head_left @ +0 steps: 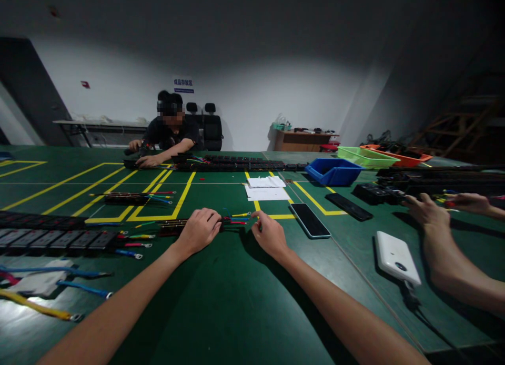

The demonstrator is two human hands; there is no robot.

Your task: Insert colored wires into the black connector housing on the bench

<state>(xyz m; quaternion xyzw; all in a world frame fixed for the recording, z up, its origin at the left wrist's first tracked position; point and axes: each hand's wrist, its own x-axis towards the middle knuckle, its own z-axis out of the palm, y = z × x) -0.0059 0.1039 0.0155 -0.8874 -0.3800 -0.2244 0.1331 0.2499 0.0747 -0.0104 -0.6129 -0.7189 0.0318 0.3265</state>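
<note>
My left hand [199, 230] lies curled over the right end of a dark copper-strip assembly [175, 226] on the green table [236, 302], fingers closed around it. My right hand [269, 233] rests just to the right, fingers pinched at the coloured wire ends [239, 219] that stick out of that assembly. What the right fingers grip is too small to make out.
Black socket strips [51, 237] and loose coloured leads [134, 245] lie at left. A dark phone [310, 220], white phone [396, 257], papers [266, 188] and blue bin [333, 171] sit to the right. A co-worker's arms [442, 233] reach in at right; another person [168, 136] works at the far side.
</note>
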